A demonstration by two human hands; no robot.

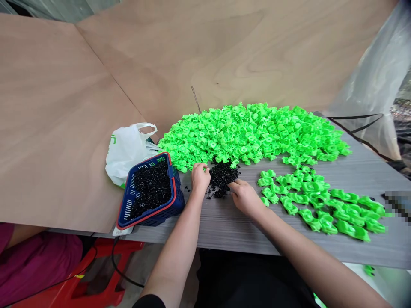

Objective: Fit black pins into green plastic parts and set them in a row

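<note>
A small heap of black parts (pixel 221 176) lies on the grey table between my two hands. My left hand (pixel 200 177) is at the heap's left edge, its fingers curled together; what they hold, if anything, is too small to name. At the right edge of the heap, my right hand (pixel 245 196) touches the black parts with its fingers pinched, their contents hidden. Behind the heap rises a large pile of bright green plastic pieces (pixel 250 132). More green pieces (pixel 316 188) are spread in a looser group to the right of my right hand.
A blue basket with a red rim (pixel 176 192) holds many black parts at the left. Behind it sits a white plastic bag (pixel 125 152). A wooden panel (pixel 224 55) backs the table. At the lower left are a red stool (pixel 109 252) and a person in magenta clothing (pixel 48 265).
</note>
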